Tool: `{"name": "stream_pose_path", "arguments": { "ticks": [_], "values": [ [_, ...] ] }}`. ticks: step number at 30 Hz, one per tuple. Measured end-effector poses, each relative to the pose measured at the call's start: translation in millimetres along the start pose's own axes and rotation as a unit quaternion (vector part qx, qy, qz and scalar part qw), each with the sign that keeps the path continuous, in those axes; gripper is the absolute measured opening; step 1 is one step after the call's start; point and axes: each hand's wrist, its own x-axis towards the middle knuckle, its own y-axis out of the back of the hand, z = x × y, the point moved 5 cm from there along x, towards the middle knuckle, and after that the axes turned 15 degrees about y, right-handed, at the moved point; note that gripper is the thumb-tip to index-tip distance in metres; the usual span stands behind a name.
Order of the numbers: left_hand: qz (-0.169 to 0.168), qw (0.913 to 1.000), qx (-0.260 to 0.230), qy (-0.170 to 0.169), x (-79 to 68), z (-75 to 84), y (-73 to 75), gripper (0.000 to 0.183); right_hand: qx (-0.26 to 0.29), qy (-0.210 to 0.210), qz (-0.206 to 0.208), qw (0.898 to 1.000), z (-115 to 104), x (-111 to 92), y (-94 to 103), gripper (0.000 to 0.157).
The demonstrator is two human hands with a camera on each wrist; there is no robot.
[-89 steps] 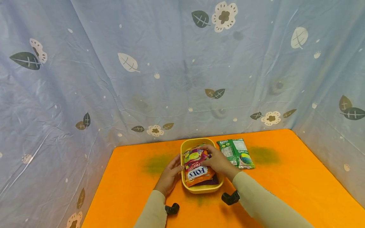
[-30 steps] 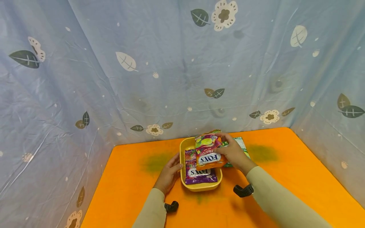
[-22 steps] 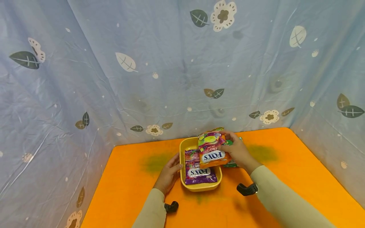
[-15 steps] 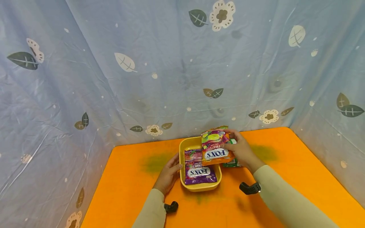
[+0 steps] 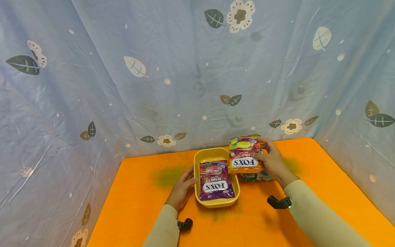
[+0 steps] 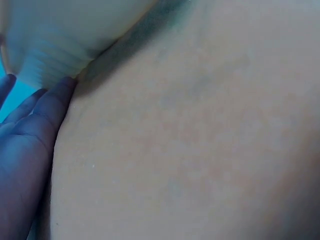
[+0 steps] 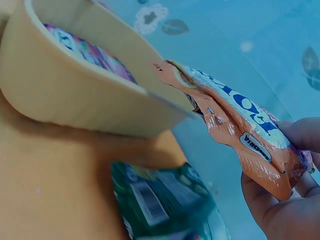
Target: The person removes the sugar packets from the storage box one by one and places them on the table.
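My right hand (image 5: 274, 163) pinches an orange-and-purple candy bag (image 5: 243, 152) marked FOX'S FRUITS, thumb on its front and fingers behind. It hangs in the air just past the right rim of a yellow plastic tub (image 5: 217, 204). In the right wrist view the bag (image 7: 245, 125) is seen from its lower edge, tilted. Against the tub's left wall rests my left hand (image 5: 182, 188), thumb at the rim; its fingers (image 6: 55, 107) lie straight along the outside. Inside the tub lies a purple candy bag (image 5: 216, 186) marked FOX'S BERRIES.
Below the held bag, a green candy bag (image 5: 257, 176) lies on the orange tabletop (image 5: 145, 209) to the tub's right, partly hidden in the head view. Behind the table hangs a blue curtain (image 5: 172, 109) with leaves and flowers. Each wrist carries a black camera mount (image 5: 279, 202).
My right hand has lifted the orange candy bag out of the tub and carried it right, over the green bag. The purple bag underneath has come into view. My left hand has stayed put.
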Motion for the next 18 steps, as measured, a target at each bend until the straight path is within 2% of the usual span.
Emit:
{"name": "stream_pose_path", "arguments": {
  "ticks": [7, 18],
  "values": [
    [0.003, 1.0000, 0.005, 0.002, -0.4, -1.1, 1.3, 0.068, 0.005, -0.007, 0.012, 1.000, 0.8, 2.3, 28.3, 0.076],
    [0.003, 1.0000, 0.000, 0.003, 0.7, -1.6, 0.6, 0.068, 0.010, -0.024, 0.036, 0.999, 20.3, -0.8, 62.9, 0.074]
  ]
}}
